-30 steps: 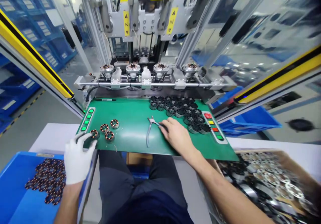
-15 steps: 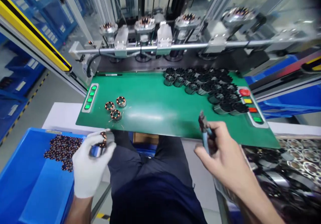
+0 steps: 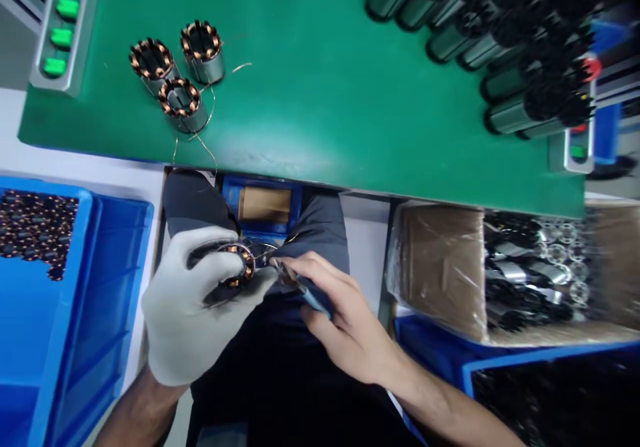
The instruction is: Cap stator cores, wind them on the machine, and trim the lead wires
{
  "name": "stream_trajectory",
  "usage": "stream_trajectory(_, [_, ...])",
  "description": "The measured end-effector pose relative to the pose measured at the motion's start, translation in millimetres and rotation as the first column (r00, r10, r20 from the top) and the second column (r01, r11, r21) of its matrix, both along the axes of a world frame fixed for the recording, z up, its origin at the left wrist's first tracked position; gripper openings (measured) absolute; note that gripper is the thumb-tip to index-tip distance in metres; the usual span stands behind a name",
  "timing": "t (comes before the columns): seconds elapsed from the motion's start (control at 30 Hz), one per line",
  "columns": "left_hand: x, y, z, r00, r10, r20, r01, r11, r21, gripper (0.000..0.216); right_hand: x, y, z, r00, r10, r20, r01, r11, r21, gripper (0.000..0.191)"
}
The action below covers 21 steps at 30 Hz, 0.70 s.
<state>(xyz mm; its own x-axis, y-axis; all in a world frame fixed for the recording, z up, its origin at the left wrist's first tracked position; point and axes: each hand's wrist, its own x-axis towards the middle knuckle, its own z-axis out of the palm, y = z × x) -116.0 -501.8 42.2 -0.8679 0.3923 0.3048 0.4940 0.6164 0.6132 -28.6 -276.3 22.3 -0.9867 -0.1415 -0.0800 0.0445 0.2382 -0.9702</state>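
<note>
My gloved left hand [image 3: 200, 300] is closed around a copper-wound motor stator [image 3: 243, 265], held over my lap with its ring of windings facing right. Fine wire ends stick out from it to the right. In my bare right hand [image 3: 345, 310] is a pair of wire cutters [image 3: 305, 291] with blue handles, the jaws right beside the wire ends. Whether the jaws touch the wire I cannot tell. Three more stators, among them the nearest one [image 3: 183, 105], stand on the green work mat [image 3: 310, 100] at the left, with loose wire ends around them.
Many black-topped metal cylinders [image 3: 460, 40] stand at the mat's right. A blue bin [image 3: 85, 233] with copper-wound stators is at my left. At my right, a plastic-lined carton [image 3: 435, 267] holds metal rings and black parts. A green button panel [image 3: 65, 27] sits upper left.
My view has tipped down and closer. Both hands have come together over my lap, the wire cutters moving left to the stator in my left hand.
</note>
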Motion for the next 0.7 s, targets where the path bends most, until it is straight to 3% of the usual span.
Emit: stream_trajectory(0.7, [1,7,-16.6,1.000,-0.002,0.022,0.002,0.999,0.034,0.017,-12,-8,-10.1,0.996,-0.044,-0.077,0.050,0.995,0.083,0.067])
